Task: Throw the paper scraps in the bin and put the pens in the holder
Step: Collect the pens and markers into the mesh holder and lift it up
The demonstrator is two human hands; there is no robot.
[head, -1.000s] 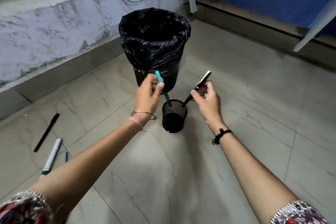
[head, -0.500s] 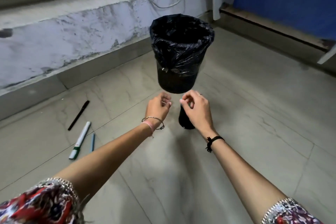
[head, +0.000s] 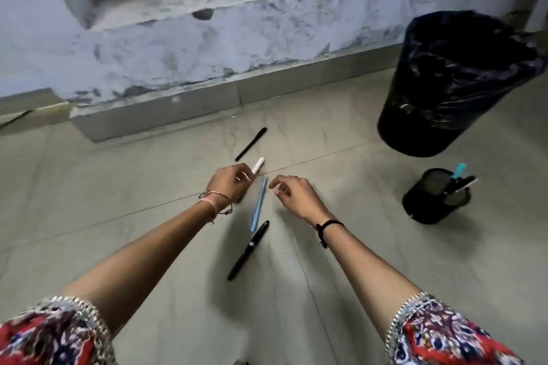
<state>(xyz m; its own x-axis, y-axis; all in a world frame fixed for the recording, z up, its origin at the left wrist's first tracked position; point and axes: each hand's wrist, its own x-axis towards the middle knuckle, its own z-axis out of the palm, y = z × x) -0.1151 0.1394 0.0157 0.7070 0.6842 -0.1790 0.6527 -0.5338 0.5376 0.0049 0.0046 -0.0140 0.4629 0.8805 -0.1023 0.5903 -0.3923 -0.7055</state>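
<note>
My left hand (head: 229,184) covers the white marker (head: 258,164); I cannot tell its grip. My right hand (head: 293,195) hangs loose beside the blue pen (head: 258,207).

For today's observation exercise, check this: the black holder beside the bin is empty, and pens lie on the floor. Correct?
No. The head view shows the holder holds a teal pen and a black pen. The rest is right.
</note>
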